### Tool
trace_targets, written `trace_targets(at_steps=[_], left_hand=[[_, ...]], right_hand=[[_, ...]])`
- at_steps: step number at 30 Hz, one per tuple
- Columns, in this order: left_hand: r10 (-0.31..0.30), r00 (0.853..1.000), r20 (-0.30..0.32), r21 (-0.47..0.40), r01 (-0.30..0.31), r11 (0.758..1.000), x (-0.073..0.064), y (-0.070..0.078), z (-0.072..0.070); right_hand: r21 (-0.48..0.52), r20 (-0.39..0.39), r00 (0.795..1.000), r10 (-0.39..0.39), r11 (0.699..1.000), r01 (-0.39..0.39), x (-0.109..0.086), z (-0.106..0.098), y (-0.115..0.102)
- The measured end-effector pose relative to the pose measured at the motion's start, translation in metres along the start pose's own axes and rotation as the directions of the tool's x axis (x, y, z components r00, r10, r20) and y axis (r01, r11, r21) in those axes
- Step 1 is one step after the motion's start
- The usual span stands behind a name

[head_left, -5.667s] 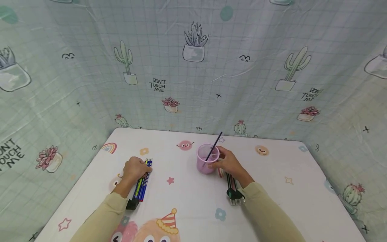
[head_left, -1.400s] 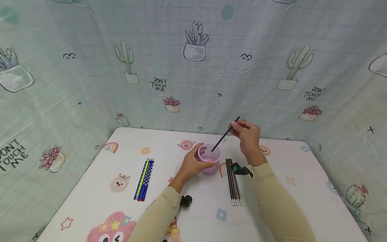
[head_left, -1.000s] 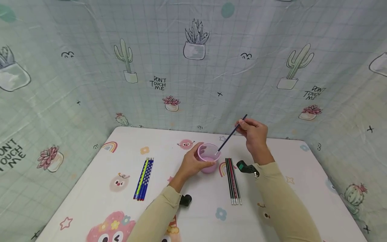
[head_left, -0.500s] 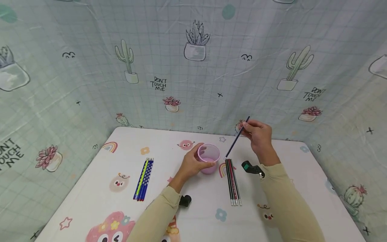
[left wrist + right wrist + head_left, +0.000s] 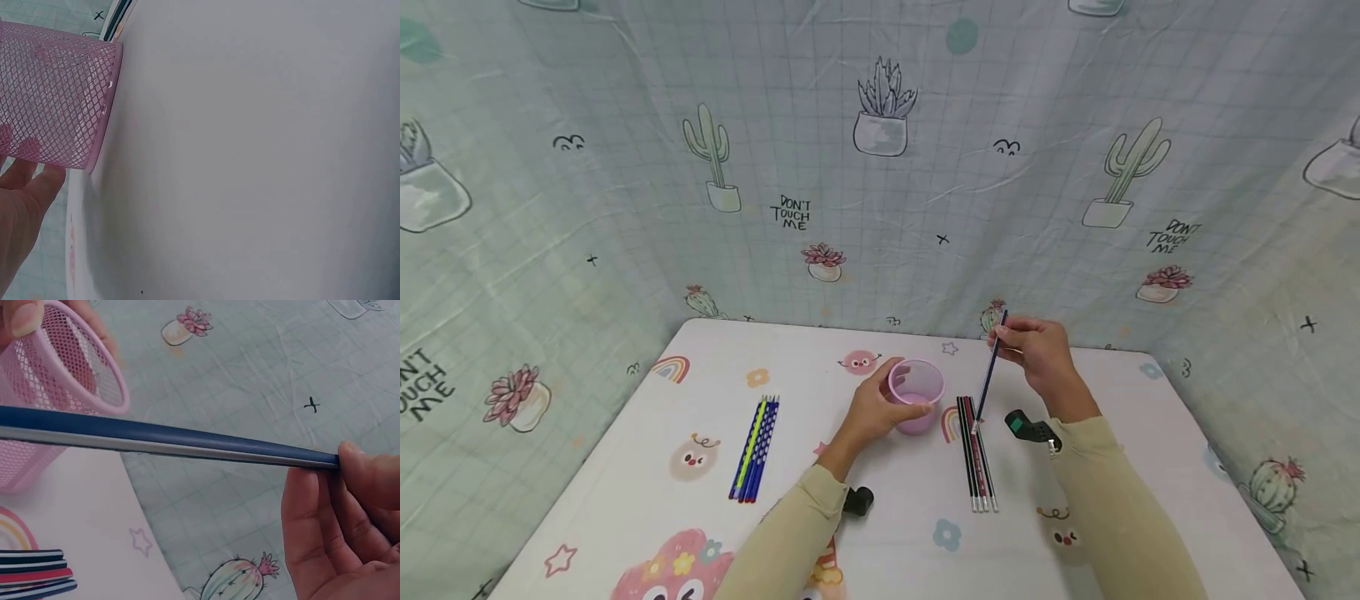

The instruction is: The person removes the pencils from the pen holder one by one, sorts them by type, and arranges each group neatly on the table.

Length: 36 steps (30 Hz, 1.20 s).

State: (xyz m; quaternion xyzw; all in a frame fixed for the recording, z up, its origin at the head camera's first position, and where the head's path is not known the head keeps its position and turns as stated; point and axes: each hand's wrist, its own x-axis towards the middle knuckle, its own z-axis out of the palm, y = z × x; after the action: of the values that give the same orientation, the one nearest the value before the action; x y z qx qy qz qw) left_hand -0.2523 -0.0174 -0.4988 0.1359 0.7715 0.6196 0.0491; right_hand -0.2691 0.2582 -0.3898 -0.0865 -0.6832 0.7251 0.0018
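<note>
My left hand grips the pink mesh pencil cup from its left side, thumb across the front. Nothing stands in the cup. Between thumb and fingertips, my right hand pinches a dark blue pencil near its upper end. It slants with its pale eraser end down, overlapping a row of dark pencils, one of them red, in the head view. In the right wrist view, the pinched pencil crosses in front of the cup. Mesh and base of the cup show in the left wrist view.
Farther left lies a row of blue patterned pencils with one yellow-green pencil. White tabletop with printed cartoons carries everything. A cactus-print cloth hangs behind and on both sides.
The left hand has gone from the blue pencils to the cup, taking over from the right hand. The right hand has drawn the pencil out and carried it right, then lower over the dark row.
</note>
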Motion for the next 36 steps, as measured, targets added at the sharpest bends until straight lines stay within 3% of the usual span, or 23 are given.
trace_targets(at_steps=[13, 28, 36], left_hand=[[-0.008, 1.0, -0.004, 0.003, 0.008, 1.0, 0.001, 0.0, -0.001], [-0.036, 0.999, -0.003, 0.012, 0.036, 0.999, 0.0, 0.004, -0.002], [-0.043, 0.999, 0.002, 0.024, 0.043, 0.999, 0.0, 0.007, -0.002]], right_hand=[[-0.109, 0.044, 0.996, 0.083, 0.991, -0.078, 0.0, -0.004, 0.011], [-0.221, 0.045, 0.992, 0.122, 0.969, -0.109, 0.004, -0.007, 0.029], [-0.257, 0.082, 0.988, 0.133, 0.96, -0.108, 0.006, -0.007, 0.038]])
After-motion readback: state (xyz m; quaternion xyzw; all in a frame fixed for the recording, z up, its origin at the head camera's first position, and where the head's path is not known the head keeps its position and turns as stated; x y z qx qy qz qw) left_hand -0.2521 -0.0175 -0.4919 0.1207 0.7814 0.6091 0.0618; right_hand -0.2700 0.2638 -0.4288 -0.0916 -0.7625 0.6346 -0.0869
